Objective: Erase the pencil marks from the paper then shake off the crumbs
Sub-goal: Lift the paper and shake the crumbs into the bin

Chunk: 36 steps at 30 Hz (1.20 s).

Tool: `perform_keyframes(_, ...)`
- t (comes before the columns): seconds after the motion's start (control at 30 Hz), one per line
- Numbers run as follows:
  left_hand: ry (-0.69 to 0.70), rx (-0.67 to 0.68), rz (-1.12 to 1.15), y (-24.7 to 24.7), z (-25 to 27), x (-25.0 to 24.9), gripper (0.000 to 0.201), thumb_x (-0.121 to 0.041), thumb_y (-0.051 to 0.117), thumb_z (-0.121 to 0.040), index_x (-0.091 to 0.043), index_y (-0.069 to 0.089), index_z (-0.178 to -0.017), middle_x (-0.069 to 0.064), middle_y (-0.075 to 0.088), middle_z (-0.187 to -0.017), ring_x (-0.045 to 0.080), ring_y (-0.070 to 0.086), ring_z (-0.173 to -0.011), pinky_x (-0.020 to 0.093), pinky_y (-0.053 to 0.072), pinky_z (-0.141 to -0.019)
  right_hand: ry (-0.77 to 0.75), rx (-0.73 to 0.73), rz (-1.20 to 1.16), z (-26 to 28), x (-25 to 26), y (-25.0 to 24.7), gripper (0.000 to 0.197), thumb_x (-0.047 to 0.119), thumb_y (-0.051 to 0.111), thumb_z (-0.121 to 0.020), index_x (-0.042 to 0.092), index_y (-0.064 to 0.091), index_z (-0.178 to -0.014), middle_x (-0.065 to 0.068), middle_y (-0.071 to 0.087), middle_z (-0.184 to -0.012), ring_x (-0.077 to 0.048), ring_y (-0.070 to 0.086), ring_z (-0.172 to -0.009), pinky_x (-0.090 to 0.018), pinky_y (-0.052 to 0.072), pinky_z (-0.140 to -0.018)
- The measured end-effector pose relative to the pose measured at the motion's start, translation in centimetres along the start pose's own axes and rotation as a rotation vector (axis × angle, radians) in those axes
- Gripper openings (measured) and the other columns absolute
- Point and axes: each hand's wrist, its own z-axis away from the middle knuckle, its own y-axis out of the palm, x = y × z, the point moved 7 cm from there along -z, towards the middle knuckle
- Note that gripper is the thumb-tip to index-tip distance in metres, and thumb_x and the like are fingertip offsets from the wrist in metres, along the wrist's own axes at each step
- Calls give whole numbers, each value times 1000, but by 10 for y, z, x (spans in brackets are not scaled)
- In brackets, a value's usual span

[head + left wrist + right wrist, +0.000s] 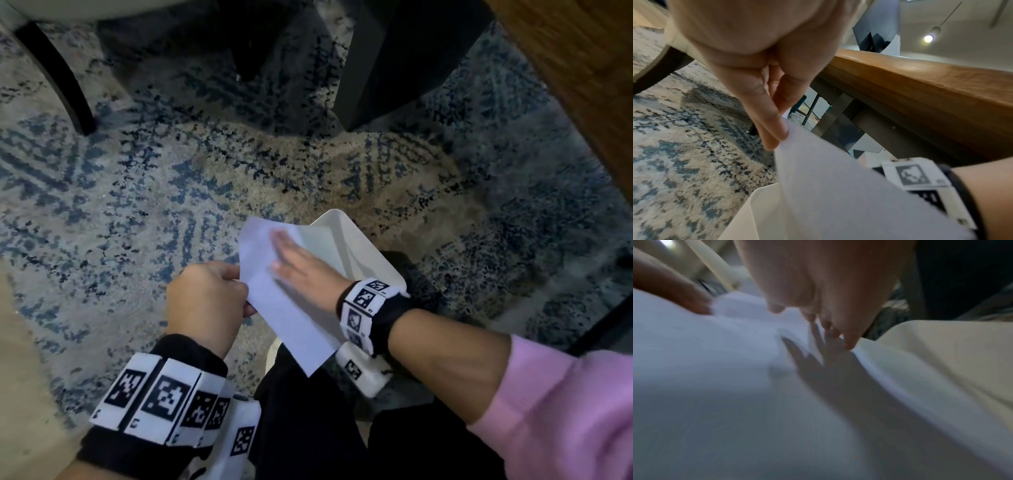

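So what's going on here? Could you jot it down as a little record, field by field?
Setting: a person bends over a patterned blue and beige rug, beside a wooden table
Paper: white sheet held tilted over a white bin
Left hand: left hand pinches the sheet's edge
Right hand: right hand, fingers straight, lies flat on the sheet, blurred as if brushing
Pencil marks: none visible on the side that shows
Crumbs: too small and blurred to tell
Eraser: not in view
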Motion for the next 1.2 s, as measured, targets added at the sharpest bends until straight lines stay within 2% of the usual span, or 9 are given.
perform_keyframes(0.07, 30, 4, -18, 2, 0, -7, 25, 10, 49, -77, -6, 69, -78, 23, 69, -71, 31, 69, -61, 50, 58, -74, -22, 74, -111, -4, 6, 18, 59, 37, 32, -102, 22, 3, -151, 3, -4, -159, -7, -3, -144, -22, -3, -114)
perform_keyframes(0.27, 42, -33, -32, -12, -6, -19, 39, 11, 49, -77, -19, 60, -55, 21, 69, -68, 31, 70, -63, 49, 59, -74, 561, 177, 220, 6, -109, -3, 50, 37, 27, -103, 8, 34, -143, -16, 38, -147, -30, 39, -133, -34, 31, -105)
perform_keyframes(0.33, 32, -26, -59, -10, -7, -21, 40, 11, 49, -78, -19, 58, -54, 22, 69, -68, 31, 70, -63, 49, 59, -74, 529, 159, 243, 5, -105, -17, 53, 39, 28, -102, 10, 30, -146, -13, 33, -151, -31, 38, -133, -35, 32, -105)
perform_keyframes(0.43, 13, -17, -97, -2, -8, -20, 41, 10, 51, -77, -21, 55, -51, 20, 67, -64, 31, 69, -62, 47, 59, -73, 212, 108, -45, 12, -41, -17, 59, 39, 34, -101, 19, 14, -152, -1, 6, -160, -15, 11, -146, -33, 11, -118)
perform_keyframes(0.53, -11, -17, -109, 3, -13, -18, 39, 10, 52, -75, -21, 55, -52, 19, 68, -61, 31, 69, -62, 50, 58, -73, 25, 256, -170, 37, 10, 11, 64, 42, 35, -99, 25, 2, -152, 9, -5, -158, -2, -2, -143, -23, 1, -113)
perform_keyframes(0.63, -2, -36, -134, -1, -13, -25, 39, 11, 52, -74, -19, 55, -50, 20, 67, -60, 33, 68, -61, 50, 59, -71, 179, 315, -142, 39, -32, 36, 64, 37, 35, -101, 18, 2, -152, 1, -4, -159, -9, -2, -145, -25, 0, -115)
perform_keyframes(0.77, 19, -5, -143, -7, -14, -24, 36, 13, 53, -71, -15, 62, -50, 22, 68, -62, 34, 69, -63, 52, 58, -71, 573, 138, 198, 21, -119, 4, 57, 34, 35, -101, 10, 17, -150, -15, 19, -156, -29, 29, -140, -37, 27, -113)
perform_keyframes(1.0, -24, 17, -39, -5, -10, -11, 37, 15, 52, -73, -15, 65, -56, 19, 70, -68, 30, 70, -63, 47, 58, -75, 188, 91, -198, -4, -48, 15, 61, 37, 37, -101, 21, 7, -152, 5, -1, -159, -10, 0, -146, -28, 1, -116)
perform_keyframes(1.2, -52, -7, -51, -16, -11, -3, 33, 13, 52, -76, -11, 63, -57, 17, 70, -69, 30, 68, -63, 44, 57, -76, 685, 119, 59, 6, -141, 19, 59, 43, 29, -101, 11, 20, -150, -11, 22, -156, -28, 27, -141, -34, 24, -113)
